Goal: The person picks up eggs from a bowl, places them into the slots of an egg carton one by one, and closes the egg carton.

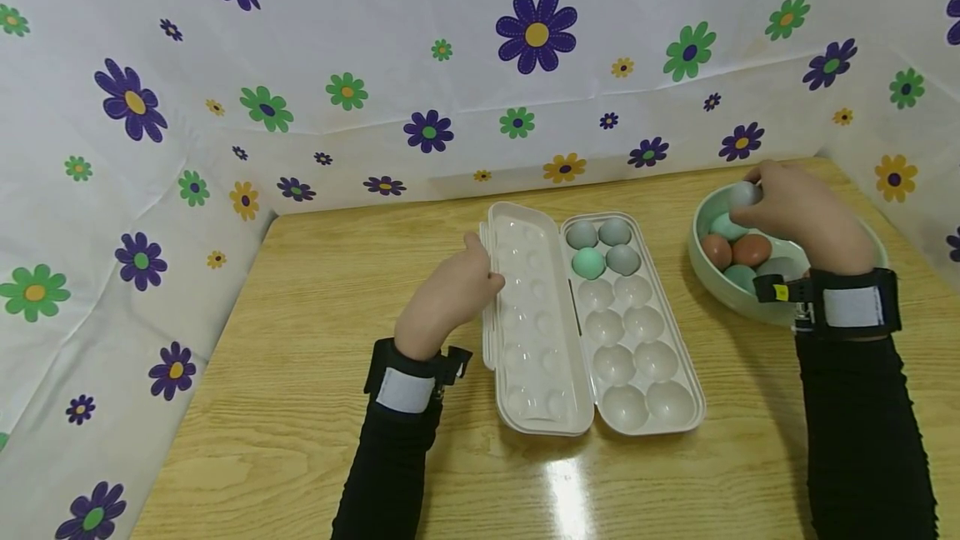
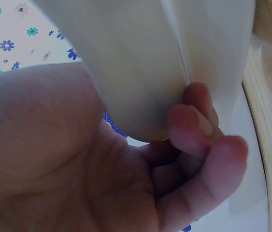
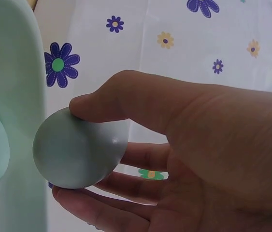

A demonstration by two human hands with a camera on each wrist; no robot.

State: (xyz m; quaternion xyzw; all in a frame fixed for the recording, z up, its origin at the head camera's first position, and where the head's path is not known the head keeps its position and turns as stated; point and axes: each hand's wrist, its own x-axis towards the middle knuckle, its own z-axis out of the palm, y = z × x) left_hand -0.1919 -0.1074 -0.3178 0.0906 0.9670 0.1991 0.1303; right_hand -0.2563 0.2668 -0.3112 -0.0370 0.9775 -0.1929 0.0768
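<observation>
Over the pale green bowl (image 1: 701, 265), my right hand (image 1: 806, 211) holds a grey-blue egg (image 3: 80, 147) between thumb and fingers. Brown and green eggs lie in the bowl beneath it. A white plastic egg carton (image 1: 693, 373) lies open in the middle of the table. Three grey eggs (image 1: 615, 232) and a mint green egg (image 1: 588, 263) sit in the cups at its far end. My left hand (image 1: 453, 294) grips the outer edge of the carton's lid (image 1: 540, 365), its fingers curled at the rim in the left wrist view.
The carton and the bowl stand on a wood-grain table (image 1: 330, 357), the bowl at the right. A white cloth (image 1: 315, 32) with printed flowers hangs along the back and both sides. Each wrist wears a black strap (image 1: 862, 304).
</observation>
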